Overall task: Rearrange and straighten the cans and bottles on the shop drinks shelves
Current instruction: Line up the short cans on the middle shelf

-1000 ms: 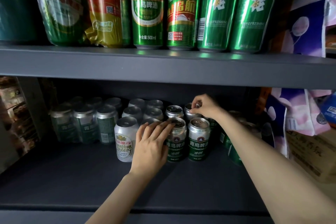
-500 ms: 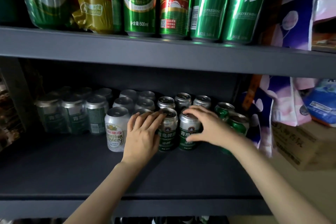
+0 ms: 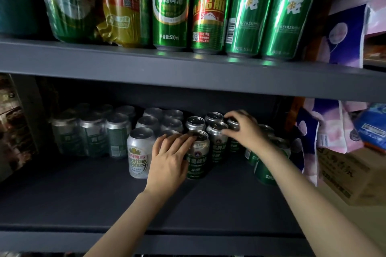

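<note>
On the lower dark grey metal shelf [image 3: 83, 194] stands a cluster of short silver-topped beer cans; the left hand [image 3: 169, 160] lies with straight fingers spread over the tops of a short dark green and silver front can [image 3: 197, 158] and a can hidden beneath the palm, just beside a short white and silver can with a gold emblem [image 3: 139, 154]; the right hand [image 3: 246, 129] reaches further back, its fingers curled round the top of a short silver-topped rear can [image 3: 232, 124], touching a neighbouring dark green can [image 3: 218, 142]; bright green short cans [image 3: 265, 171] stand partly hidden behind the right forearm; a shrink-wrapped pack of dim green cans [image 3: 92, 135] sits to the left; on the upper grey shelf [image 3: 188, 69] a row of tall green half-litre cans [image 3: 170, 6] stands upright; pink and purple plastic packets [image 3: 332, 129] hang at the right, above a brown cardboard box [image 3: 355, 175].
</note>
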The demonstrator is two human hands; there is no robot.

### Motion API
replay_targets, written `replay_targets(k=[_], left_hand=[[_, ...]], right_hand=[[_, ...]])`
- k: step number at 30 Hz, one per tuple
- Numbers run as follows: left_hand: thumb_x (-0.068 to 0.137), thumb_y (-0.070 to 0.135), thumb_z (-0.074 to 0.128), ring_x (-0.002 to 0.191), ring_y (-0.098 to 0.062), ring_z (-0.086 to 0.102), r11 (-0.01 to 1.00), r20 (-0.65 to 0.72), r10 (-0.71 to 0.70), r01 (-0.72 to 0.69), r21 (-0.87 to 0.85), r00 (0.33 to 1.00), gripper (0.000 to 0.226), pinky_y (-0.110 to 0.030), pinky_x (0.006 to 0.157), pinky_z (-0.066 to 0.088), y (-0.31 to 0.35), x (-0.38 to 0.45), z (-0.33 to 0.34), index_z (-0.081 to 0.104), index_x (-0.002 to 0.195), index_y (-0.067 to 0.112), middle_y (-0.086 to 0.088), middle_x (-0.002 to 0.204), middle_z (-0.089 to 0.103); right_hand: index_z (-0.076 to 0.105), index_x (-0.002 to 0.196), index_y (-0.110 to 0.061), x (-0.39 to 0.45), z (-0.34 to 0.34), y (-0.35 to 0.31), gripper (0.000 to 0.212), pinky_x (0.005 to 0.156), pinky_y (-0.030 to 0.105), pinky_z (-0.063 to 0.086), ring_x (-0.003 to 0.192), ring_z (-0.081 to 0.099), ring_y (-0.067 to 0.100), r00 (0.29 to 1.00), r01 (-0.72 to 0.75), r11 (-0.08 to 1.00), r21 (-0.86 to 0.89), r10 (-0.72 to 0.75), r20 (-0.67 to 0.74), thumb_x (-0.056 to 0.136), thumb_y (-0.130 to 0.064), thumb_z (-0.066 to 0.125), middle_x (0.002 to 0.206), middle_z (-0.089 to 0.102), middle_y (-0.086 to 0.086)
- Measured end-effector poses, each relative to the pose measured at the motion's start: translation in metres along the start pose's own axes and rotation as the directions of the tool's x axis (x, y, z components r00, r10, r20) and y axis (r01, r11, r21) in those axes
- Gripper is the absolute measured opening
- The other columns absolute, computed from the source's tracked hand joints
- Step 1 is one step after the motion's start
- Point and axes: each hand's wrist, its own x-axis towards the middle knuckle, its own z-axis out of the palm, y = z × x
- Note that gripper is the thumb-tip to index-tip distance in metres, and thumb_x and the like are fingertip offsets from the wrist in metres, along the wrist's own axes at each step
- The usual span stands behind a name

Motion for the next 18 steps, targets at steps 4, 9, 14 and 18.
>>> replay_targets(k=[4,9,14,18], left_hand=[[0.072,0.020,0.042,0.113,-0.017,0.045,1.000,-0.007,0.002,-0.002,-0.004,1.000,0.055,-0.037,0.104,0.025,0.001,0.000,0.000,0.048,0.126,0.021,0.004,0.122,0.061],[0.071,0.019,0.043,0.112,-0.017,0.045,1.000,-0.009,0.010,-0.010,0.000,1.000,0.055,-0.036,0.104,0.024,0.001,0.000,-0.002,0.048,0.126,0.022,0.004,0.121,0.061],[0.070,0.019,0.042,0.111,-0.017,0.045,1.000,-0.021,0.000,0.000,0.022,1.000,0.055,-0.036,0.104,0.024,0.003,0.001,-0.001,0.050,0.124,0.021,0.004,0.120,0.061],[0.071,0.020,0.043,0.110,-0.018,0.045,0.999,-0.032,-0.008,0.009,0.031,0.999,0.054,-0.037,0.103,0.025,0.003,0.001,0.000,0.055,0.123,0.019,0.003,0.119,0.062]], right_hand=[[0.048,0.131,-0.015,0.020,-0.019,0.018,0.056,0.099,0.028,0.032,0.126,0.039,0.029,0.946,-0.182,0.958,-0.224,0.232,0.226,0.080,-0.018,0.072,0.133,0.043,0.014],[0.053,0.104,-0.022,0.033,-0.010,0.026,0.032,0.082,0.030,0.037,0.108,0.051,0.028,0.936,-0.259,0.946,-0.193,0.295,0.194,0.078,-0.018,0.071,0.119,0.058,0.009],[0.055,0.095,-0.022,0.026,-0.017,0.024,0.032,0.076,0.025,0.035,0.099,0.052,0.022,0.946,-0.209,0.961,-0.182,0.246,0.210,0.071,-0.020,0.076,0.101,0.057,0.001],[0.053,0.088,-0.023,0.010,-0.027,0.021,0.036,0.089,0.034,0.036,0.090,0.047,0.018,0.955,-0.147,0.969,-0.197,0.191,0.227,0.065,-0.022,0.081,0.079,0.049,-0.010]])
